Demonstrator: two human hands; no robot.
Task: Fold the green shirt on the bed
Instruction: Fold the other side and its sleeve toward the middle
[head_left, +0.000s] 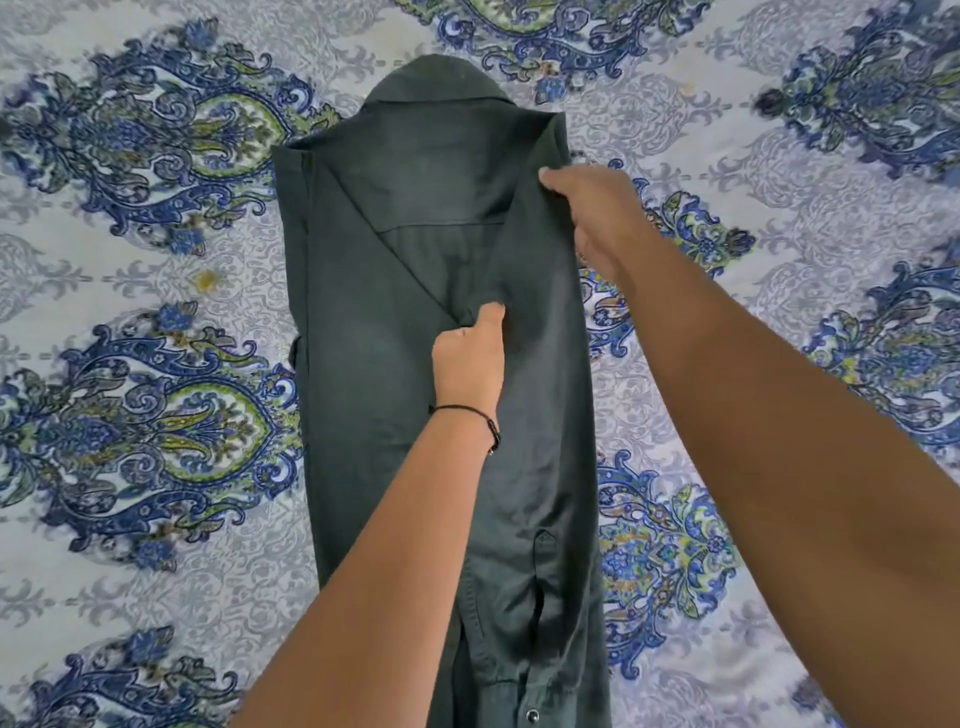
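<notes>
The dark green shirt (363, 374) lies back-up on the bed as a long narrow strip, collar at the far end. Both side panels are turned inward over the back. A sleeve with a cuff and snap button runs down the right side toward me. My left hand (470, 364), with a thin black cord at the wrist, pinches the inner edge of the right panel near the shirt's middle. My right hand (592, 213) grips the same panel higher up, at the right shoulder edge.
The bed sheet (156, 260) is pale with blue and green paisley patterns and surrounds the shirt on all sides. Both of my forearms reach in from the lower edge of the view.
</notes>
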